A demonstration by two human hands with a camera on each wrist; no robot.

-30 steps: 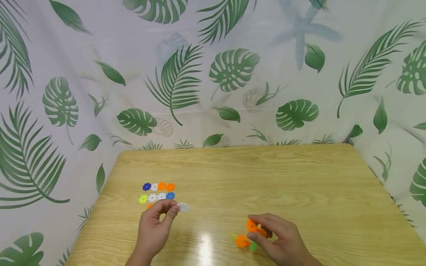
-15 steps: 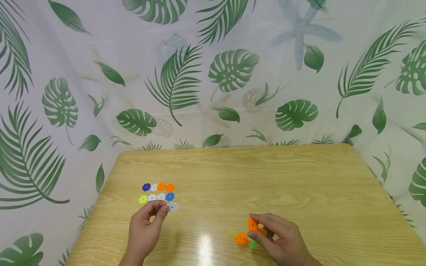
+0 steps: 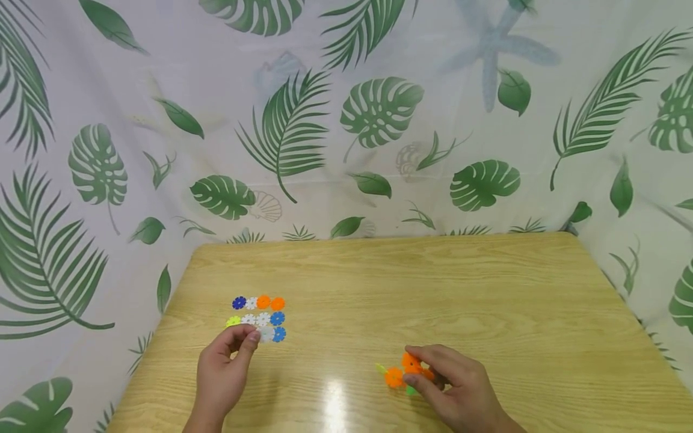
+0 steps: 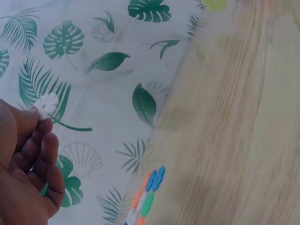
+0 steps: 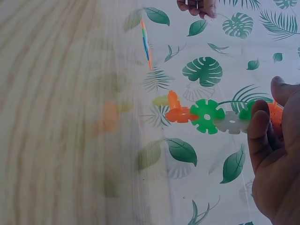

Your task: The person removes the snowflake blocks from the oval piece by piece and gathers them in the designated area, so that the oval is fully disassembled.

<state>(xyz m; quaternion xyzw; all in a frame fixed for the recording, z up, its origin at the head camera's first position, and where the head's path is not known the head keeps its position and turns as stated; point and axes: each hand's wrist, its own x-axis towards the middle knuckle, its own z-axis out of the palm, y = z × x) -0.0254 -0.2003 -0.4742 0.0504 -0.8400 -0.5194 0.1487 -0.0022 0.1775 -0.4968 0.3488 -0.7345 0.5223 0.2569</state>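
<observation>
My left hand (image 3: pixel 222 374) pinches a white notched plastic disc (image 3: pixel 266 334) between thumb and finger, above the near part of a group of flat discs. In the left wrist view that white disc (image 4: pixel 47 106) is seen at the fingertips, the other fingers curled below. My right hand (image 3: pixel 462 385) grips one end of a chain of interlocked discs (image 3: pixel 394 377). From the right wrist view, the chain runs out from the right hand (image 5: pixel 276 154) through a whitish disc (image 5: pixel 232 123), a green disc (image 5: pixel 207 116) and orange discs (image 5: pixel 180 115) to a yellow-green one.
Rows of loose discs lie at the table's left: a dark blue disc (image 3: pixel 239 302), orange discs (image 3: pixel 263 302), white discs (image 3: pixel 248 320) and a blue disc (image 3: pixel 278 334). The left hand covers part of them. A leaf-patterned curtain (image 3: pixel 373 198) borders the wooden table (image 3: pixel 433 288).
My left hand has moved left with the white disc, uncovering a blue disc in the near row. The right hand stays almost in place; the chain's free end has swung up slightly.
</observation>
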